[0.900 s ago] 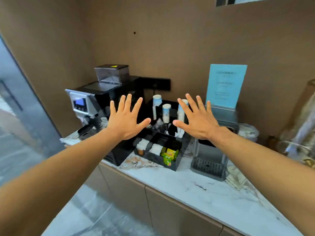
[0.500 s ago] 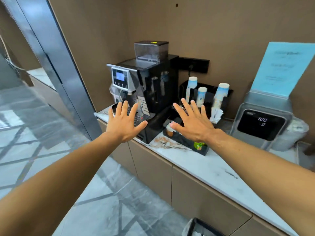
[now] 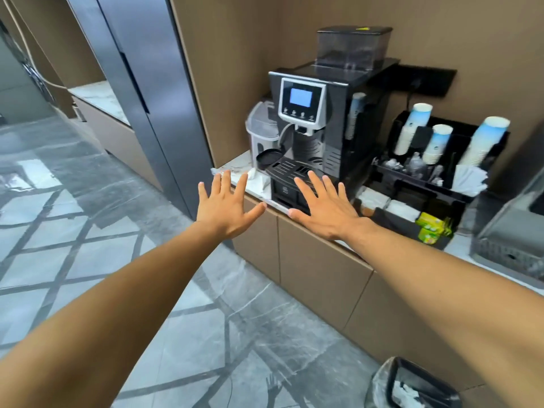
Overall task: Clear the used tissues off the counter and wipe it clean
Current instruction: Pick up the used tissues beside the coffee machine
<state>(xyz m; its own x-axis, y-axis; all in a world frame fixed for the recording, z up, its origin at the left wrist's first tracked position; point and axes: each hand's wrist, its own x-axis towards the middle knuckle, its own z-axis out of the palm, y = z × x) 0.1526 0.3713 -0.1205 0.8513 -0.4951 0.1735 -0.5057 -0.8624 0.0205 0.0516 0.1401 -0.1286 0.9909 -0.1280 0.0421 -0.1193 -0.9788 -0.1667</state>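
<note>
While both hands (image 3: pixel 226 206) empty, crumpled white tissues (image 3: pixel 259 179) on counter (image 3: pixel 240 166)

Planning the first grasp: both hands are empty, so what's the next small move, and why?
Probably reach the left hand, open and spread, to the crumpled tissue on the counter beside the coffee machine. It lies just beyond those fingers; the right hand is also open.

Counter tally: what we count

We count two hands, the left hand (image 3: pixel 225 207) and right hand (image 3: pixel 325 207), both spread flat and empty; one coffee machine (image 3: pixel 321 119); three stacks of paper cups (image 3: pixel 435 144) in one black organiser (image 3: pixel 412 187); one crumpled tissue (image 3: pixel 260 179) at the counter's (image 3: pixel 238 164) left end; one bin (image 3: pixel 412 384) on the floor.
</note>
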